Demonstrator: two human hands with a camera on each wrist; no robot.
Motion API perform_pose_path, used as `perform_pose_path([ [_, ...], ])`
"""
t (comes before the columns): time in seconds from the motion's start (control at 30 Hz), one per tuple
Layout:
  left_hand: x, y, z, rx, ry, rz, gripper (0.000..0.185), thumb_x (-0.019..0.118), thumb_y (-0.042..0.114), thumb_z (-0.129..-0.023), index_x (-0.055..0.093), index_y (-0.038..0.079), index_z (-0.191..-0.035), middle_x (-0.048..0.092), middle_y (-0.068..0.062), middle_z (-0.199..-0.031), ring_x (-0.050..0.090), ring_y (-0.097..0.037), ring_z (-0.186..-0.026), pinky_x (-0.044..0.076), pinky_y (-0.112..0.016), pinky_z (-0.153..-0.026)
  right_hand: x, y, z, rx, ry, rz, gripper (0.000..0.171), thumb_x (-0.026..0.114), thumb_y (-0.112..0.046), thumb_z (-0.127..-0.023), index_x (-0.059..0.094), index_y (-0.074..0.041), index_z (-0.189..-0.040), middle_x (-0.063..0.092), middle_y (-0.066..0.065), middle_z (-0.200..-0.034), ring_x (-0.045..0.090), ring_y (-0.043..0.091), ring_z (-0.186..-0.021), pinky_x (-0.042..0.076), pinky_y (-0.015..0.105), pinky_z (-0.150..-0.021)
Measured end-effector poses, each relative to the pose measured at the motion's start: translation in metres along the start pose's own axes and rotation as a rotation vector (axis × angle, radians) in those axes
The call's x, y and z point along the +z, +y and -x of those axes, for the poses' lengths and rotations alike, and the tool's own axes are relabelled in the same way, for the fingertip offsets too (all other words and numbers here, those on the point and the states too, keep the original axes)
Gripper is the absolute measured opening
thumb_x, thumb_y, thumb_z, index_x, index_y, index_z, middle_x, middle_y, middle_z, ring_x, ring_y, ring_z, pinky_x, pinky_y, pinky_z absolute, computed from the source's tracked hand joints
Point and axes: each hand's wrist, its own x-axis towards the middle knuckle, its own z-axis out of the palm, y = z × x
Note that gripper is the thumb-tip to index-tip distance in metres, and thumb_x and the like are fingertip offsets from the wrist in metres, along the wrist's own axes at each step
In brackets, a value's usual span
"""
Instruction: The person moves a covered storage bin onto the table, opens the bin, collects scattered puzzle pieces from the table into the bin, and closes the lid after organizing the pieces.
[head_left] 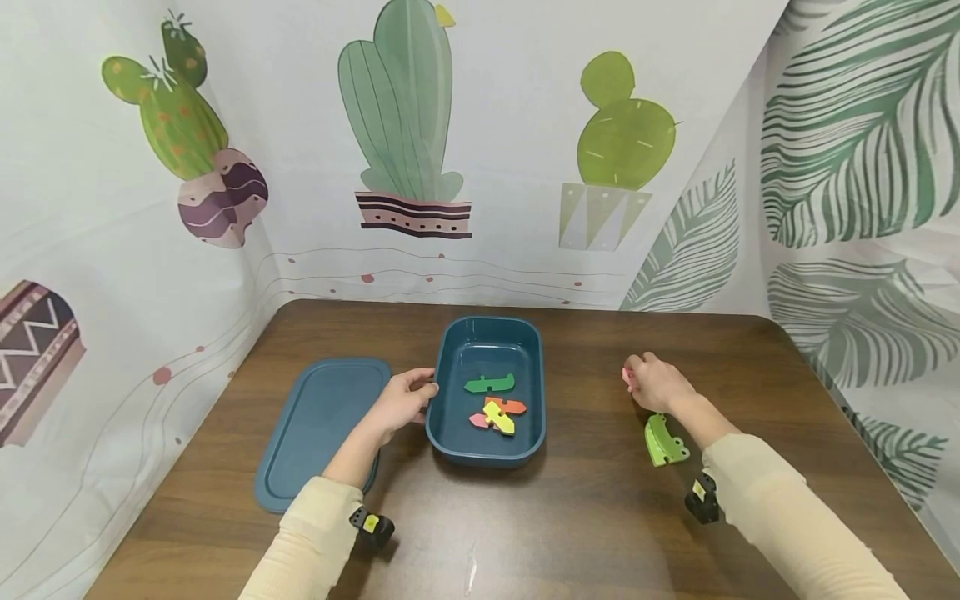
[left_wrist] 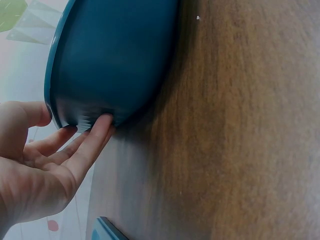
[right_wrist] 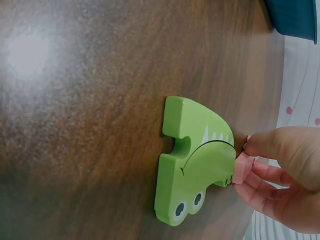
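My left hand (head_left: 403,402) holds the left side of a blue plastic box (head_left: 450,452), the thumb at its rim and the fingers against the outer wall. Inside the box lie a green piece (head_left: 491,383), an orange piece (head_left: 514,406), a yellow piece (head_left: 497,417) and a partly covered pink piece (head_left: 477,420). To the right, my right hand (head_left: 657,385) pinches a small pink piece (right_wrist: 243,167) between thumb and fingers, low over the table. Close beside that hand lies a green wooden crocodile head (right_wrist: 207,155) with painted eyes and teeth.
A flat blue lid (head_left: 322,429) lies on the brown wooden table (head_left: 570,533), left of the box and partly behind the left forearm. Behind the table hangs a cloth printed with cacti and leaves (head_left: 510,150).
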Motion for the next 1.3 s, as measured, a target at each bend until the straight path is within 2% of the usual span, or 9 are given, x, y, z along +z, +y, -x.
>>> perform_pose_path([
  [0.27,0.000,-0.001,-0.001,0.008,-0.011,0.006,0.043,0.050,0.012,-0.093,0.044,0.000,-0.133,0.055,-0.023,-0.121,0.063,-0.028,-0.092,0.056,-0.038,-0.068,-0.001,0.000,-0.001,0.016,-0.006,-0.019,0.024,0.066,-0.004,-0.073,0.053,0.000,-0.092,0.046,0.012,-0.081,0.048,0.025,-0.071,0.047,0.041,-0.063],
  [0.53,0.001,0.001,0.001,0.003,0.003,0.002,0.042,0.050,0.012,-0.092,0.045,0.000,-0.133,0.056,-0.020,-0.119,0.064,-0.026,-0.090,0.056,-0.037,-0.067,0.000,0.001,0.000,0.013,-0.022,-0.025,0.026,0.068,-0.005,-0.073,0.052,0.000,-0.093,0.046,0.011,-0.080,0.047,0.023,-0.068,0.045,0.039,-0.059],
  [0.77,0.000,0.002,0.003,0.006,-0.012,-0.001,0.044,0.051,0.012,-0.092,0.043,-0.001,-0.134,0.055,-0.022,-0.121,0.063,-0.029,-0.093,0.056,-0.038,-0.068,-0.003,0.000,-0.001,-0.005,0.008,-0.015,0.024,0.067,-0.004,-0.072,0.052,-0.001,-0.090,0.044,0.011,-0.078,0.046,0.023,-0.067,0.045,0.038,-0.058],
  [0.9,0.000,-0.002,0.000,0.005,-0.001,0.001,0.043,0.051,0.012,-0.092,0.045,0.001,-0.133,0.056,-0.020,-0.120,0.063,-0.025,-0.091,0.056,-0.037,-0.067,-0.006,-0.001,-0.002,-0.009,0.016,-0.012,0.023,0.067,-0.004,-0.072,0.052,-0.001,-0.089,0.044,0.010,-0.078,0.046,0.023,-0.067,0.044,0.038,-0.058],
  [1.3,0.001,-0.001,0.001,-0.002,0.009,-0.001,0.042,0.051,0.013,-0.092,0.046,0.002,-0.132,0.057,-0.018,-0.119,0.063,-0.026,-0.090,0.056,-0.037,-0.066,-0.017,0.000,-0.004,-0.021,0.032,0.007,0.024,0.065,-0.003,-0.071,0.052,-0.001,-0.092,0.045,0.012,-0.079,0.049,0.025,-0.066,0.045,0.040,-0.059],
])
